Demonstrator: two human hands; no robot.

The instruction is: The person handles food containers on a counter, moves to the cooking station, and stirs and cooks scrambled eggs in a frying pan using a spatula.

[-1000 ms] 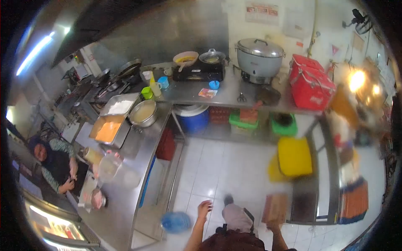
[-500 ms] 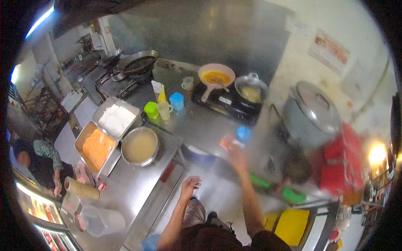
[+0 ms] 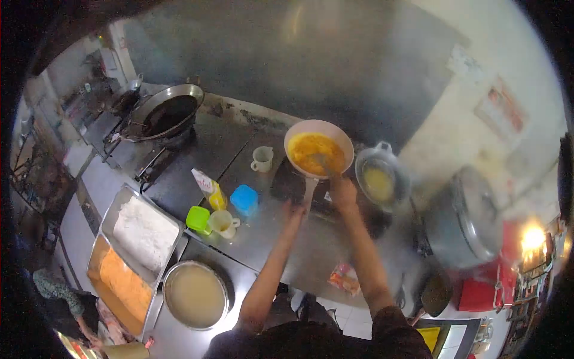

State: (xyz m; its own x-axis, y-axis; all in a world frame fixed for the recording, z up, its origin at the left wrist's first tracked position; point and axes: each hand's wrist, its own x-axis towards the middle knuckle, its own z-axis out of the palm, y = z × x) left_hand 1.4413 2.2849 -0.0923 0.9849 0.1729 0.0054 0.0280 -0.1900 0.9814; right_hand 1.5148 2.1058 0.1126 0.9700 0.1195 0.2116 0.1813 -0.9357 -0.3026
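A pink frying pan (image 3: 299, 133) with a bubbling yellow-orange mixture sits on the black stove (image 3: 287, 182). My left hand (image 3: 293, 212) is at the end of its pale handle (image 3: 310, 192), fingers closed round it. My right hand (image 3: 343, 196), slightly blurred, grips a grey spatula (image 3: 323, 161) whose head rests in the mixture. On the burner to the right stands a metal pan (image 3: 379, 179) with pale yellow liquid. Under my right forearm lies a small orange-and-white packet (image 3: 344, 279).
Left of the stove stand a measuring cup (image 3: 262, 160), blue container (image 3: 244, 199), green container (image 3: 198, 220), another cup (image 3: 223, 224) and a yellow-white pouch (image 3: 209, 188). Trays of white powder (image 3: 143, 230) and orange crumbs (image 3: 124, 284) flank a batter bowl (image 3: 196, 296). A large pot (image 3: 463, 215) is right; a co-worker's arm (image 3: 57, 284) shows lower left.
Both hands have moved forward to the stove: the left took hold of the pan handle, the right the spatula. My right hand has left the packet. The view has shifted closer to the stove.
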